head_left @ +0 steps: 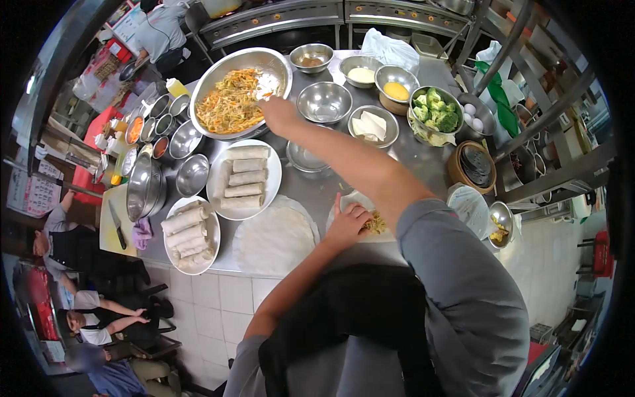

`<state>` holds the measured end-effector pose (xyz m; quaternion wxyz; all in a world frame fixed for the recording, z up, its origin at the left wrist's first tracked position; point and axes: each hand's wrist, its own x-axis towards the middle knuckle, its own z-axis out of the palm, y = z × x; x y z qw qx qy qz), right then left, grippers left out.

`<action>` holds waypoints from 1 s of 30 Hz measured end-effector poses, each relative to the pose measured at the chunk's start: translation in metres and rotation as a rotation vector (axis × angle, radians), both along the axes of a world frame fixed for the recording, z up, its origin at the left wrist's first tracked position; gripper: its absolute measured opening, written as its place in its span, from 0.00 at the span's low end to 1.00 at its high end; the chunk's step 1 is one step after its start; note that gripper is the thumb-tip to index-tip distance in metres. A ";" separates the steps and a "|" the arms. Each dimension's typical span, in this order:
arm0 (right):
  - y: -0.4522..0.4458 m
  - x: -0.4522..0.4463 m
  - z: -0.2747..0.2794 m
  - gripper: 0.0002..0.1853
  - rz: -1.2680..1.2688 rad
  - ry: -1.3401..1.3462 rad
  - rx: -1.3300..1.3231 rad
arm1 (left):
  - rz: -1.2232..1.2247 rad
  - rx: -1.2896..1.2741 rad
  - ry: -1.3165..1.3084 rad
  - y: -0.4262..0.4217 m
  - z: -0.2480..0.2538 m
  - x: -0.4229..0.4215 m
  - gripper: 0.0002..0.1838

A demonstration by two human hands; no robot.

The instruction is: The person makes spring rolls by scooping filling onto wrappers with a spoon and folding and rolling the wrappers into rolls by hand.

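Note:
My right hand reaches to the right rim of a large steel bowl of shredded vegetable filling; its fingers are closed, and what they hold is too small to make out. Near the table's front edge, my left hand rests over a thin wrapper with its fingers apart, beside a small heap of filling. A stack of round wrappers lies to the left. Pale rolls sit on two white plates further left.
Steel bowls stand around the far middle, some with food. Broccoli and a bamboo steamer are at the right. A knife lies on a cutting board at the left. Other people are beyond the table and at the lower left.

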<state>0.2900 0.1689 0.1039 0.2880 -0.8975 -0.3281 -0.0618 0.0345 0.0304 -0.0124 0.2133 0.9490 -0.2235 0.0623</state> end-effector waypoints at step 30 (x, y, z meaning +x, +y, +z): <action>-0.363 -0.217 -0.087 0.25 0.050 0.173 0.009 | -0.009 -0.172 -0.032 0.009 0.027 -0.001 0.23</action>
